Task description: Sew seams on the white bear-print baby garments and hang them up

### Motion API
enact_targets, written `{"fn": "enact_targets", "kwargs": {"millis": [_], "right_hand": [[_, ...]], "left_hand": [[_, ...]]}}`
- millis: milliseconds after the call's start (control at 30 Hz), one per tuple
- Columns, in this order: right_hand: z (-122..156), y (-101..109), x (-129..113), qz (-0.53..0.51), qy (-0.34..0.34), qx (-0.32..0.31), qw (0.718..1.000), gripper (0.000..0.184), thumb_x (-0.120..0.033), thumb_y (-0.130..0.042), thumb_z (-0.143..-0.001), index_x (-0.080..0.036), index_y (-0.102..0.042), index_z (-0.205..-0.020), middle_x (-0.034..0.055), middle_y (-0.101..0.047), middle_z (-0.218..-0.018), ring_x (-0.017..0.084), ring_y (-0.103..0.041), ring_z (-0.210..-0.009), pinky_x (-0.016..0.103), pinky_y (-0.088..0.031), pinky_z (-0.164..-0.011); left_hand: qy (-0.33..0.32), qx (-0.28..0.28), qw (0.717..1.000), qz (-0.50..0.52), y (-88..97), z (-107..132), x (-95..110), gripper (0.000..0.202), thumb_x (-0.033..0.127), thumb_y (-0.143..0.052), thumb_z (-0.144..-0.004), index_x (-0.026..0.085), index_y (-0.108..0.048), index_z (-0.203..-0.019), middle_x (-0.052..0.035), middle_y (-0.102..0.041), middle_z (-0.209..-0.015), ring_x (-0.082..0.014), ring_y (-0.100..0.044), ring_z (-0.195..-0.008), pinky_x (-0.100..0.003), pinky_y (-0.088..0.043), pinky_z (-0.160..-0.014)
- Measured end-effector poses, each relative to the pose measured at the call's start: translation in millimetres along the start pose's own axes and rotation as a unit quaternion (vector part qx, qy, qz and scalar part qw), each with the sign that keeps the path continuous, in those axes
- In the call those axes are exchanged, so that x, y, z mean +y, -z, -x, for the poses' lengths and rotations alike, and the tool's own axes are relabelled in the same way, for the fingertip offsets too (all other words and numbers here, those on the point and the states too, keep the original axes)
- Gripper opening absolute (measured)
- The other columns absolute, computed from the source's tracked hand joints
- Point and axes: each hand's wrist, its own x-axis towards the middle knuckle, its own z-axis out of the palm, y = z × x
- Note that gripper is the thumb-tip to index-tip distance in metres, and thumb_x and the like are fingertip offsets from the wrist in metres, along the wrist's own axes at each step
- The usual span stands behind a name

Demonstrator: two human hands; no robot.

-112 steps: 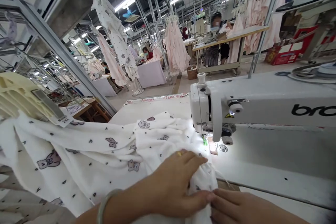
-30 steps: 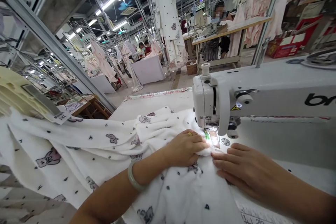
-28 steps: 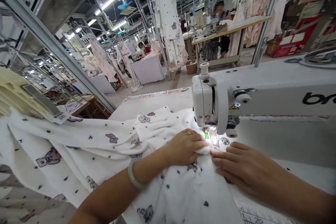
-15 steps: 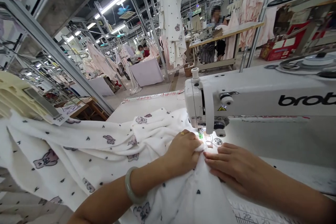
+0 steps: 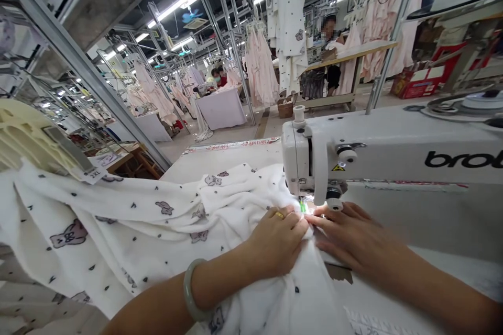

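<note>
White plush fabric (image 5: 173, 235) printed with grey bears and small dark marks lies bunched across the sewing table, running up to the needle. My left hand (image 5: 277, 241), ring on a finger and bracelet on the wrist, is closed on a fold of it just in front of the presser foot. To the right, my right hand (image 5: 348, 233) lies low with its fingers stretched out, fingertips at the fabric's edge beside the foot. The white sewing machine (image 5: 385, 138) stands over both hands. A green piece (image 5: 303, 206) shows at its lit needle area.
Cream hangers (image 5: 23, 131) with a 2XL tag (image 5: 94, 174) hold fabric at the left. Printed cloth (image 5: 288, 26) hangs beyond the machine. A person (image 5: 330, 36) sits at a farther table; a red box (image 5: 416, 81) stands behind on the right.
My right hand has moved up and closer to the presser foot, uncovering a brown patch on the table. My left hand still grips the fabric. The view has shifted slightly.
</note>
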Motion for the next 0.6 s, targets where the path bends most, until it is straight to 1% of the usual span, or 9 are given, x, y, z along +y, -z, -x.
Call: {"fn": "enact_targets", "kwargs": {"millis": [100,200,300,400,467,500,533,567,600], "right_hand": [[1,-4,0,0.032,-0.025,0.001,0.999,0.043,-0.047,-0.051,-0.107,-0.031,-0.06,-0.146,0.0072,-0.074,-0.12,0.033,-0.068,-0.113,0.054,-0.049,-0.102],[2,-4,2,0.036,-0.025,0.011,0.999,0.044,-0.047,-0.054,-0.105,-0.033,-0.06,-0.146,0.006,-0.075,-0.12,0.034,-0.068,-0.113,0.052,-0.051,-0.103],[-1,-2,8,0.039,-0.01,0.026,0.999,0.038,-0.05,-0.05,-0.106,-0.03,-0.068,-0.133,0.0066,-0.076,-0.117,0.033,-0.069,-0.109,0.052,-0.054,-0.098],[-9,6,13,0.041,-0.016,0.035,0.998,0.041,-0.051,-0.042,-0.109,-0.026,-0.074,-0.119,0.0091,-0.077,-0.11,0.032,-0.07,-0.104,0.053,-0.056,-0.095],[-10,14,10,0.041,-0.026,0.042,0.998,0.045,-0.05,-0.04,-0.11,-0.024,-0.076,-0.113,0.0103,-0.078,-0.103,0.033,-0.071,-0.101,0.052,-0.058,-0.091],[-7,18,5,0.041,-0.031,0.044,0.998,0.045,-0.05,-0.039,-0.11,-0.024,-0.076,-0.113,0.0104,-0.078,-0.103,0.033,-0.072,-0.1,0.051,-0.059,-0.088],[0,21,-3,0.039,-0.035,0.047,0.998,0.044,-0.049,-0.04,-0.11,-0.024,-0.076,-0.115,0.01,-0.079,-0.104,0.032,-0.073,-0.099,0.049,-0.061,-0.084],[12,22,-13,0.036,-0.038,0.054,0.997,0.043,-0.05,-0.041,-0.109,-0.025,-0.075,-0.118,0.0092,-0.079,-0.108,0.032,-0.074,-0.097,0.046,-0.062,-0.08],[28,22,-26,0.031,-0.051,0.055,0.997,0.04,-0.049,-0.043,-0.109,-0.027,-0.073,-0.125,0.0082,-0.078,-0.115,0.03,-0.075,-0.1,0.043,-0.063,-0.079]], "left_hand": [[-0.001,-0.01,1.0,0.009,-0.3,-7,-10,0.025,0.022,-0.05,-0.104,0.015,-0.061,-0.125,-0.013,-0.07,-0.128,-0.0316,-0.058,-0.137,-0.047,-0.052,-0.109],[-0.002,-0.023,1.0,0.009,0.7,-14,-16,0.019,0.021,-0.05,-0.103,0.017,-0.064,-0.116,-0.0121,-0.071,-0.124,-0.0322,-0.056,-0.139,-0.047,-0.052,-0.109],[0.005,-0.025,0.999,0.023,4.1,-17,-18,0.021,0.021,-0.048,-0.104,0.018,-0.065,-0.116,-0.0121,-0.071,-0.127,-0.032,-0.055,-0.142,-0.048,-0.05,-0.112],[0.014,-0.053,0.997,0.055,12.9,-17,-18,0.024,0.023,-0.048,-0.106,0.019,-0.065,-0.122,-0.0124,-0.069,-0.135,-0.0318,-0.051,-0.146,-0.051,-0.045,-0.119],[0.027,-0.087,0.993,0.075,21.8,-10,-15,0.03,0.028,-0.05,-0.107,0.02,-0.061,-0.133,-0.0128,-0.062,-0.148,-0.0333,-0.044,-0.152,-0.059,-0.037,-0.124],[0.041,-0.097,0.991,0.082,26.6,-4,-12,0.036,0.032,-0.051,-0.107,0.021,-0.057,-0.14,-0.0134,-0.055,-0.156,-0.0346,-0.038,-0.155,-0.064,-0.031,-0.126],[0.058,-0.098,0.99,0.089,31.3,4,-8,0.043,0.035,-0.052,-0.107,0.022,-0.051,-0.148,-0.0141,-0.047,-0.163,-0.0356,-0.031,-0.159,-0.067,-0.027,-0.127],[0.077,-0.09,0.988,0.098,35.5,14,-2,0.05,0.038,-0.051,-0.107,0.022,-0.044,-0.154,-0.0146,-0.039,-0.168,-0.0356,-0.025,-0.161,-0.069,-0.023,-0.128],[0.095,-0.076,0.987,0.109,39.0,26,4,0.055,0.041,-0.049,-0.108,0.022,-0.038,-0.158,-0.0148,-0.034,-0.171,-0.035,-0.02,-0.162,-0.068,-0.02,-0.129]]}}
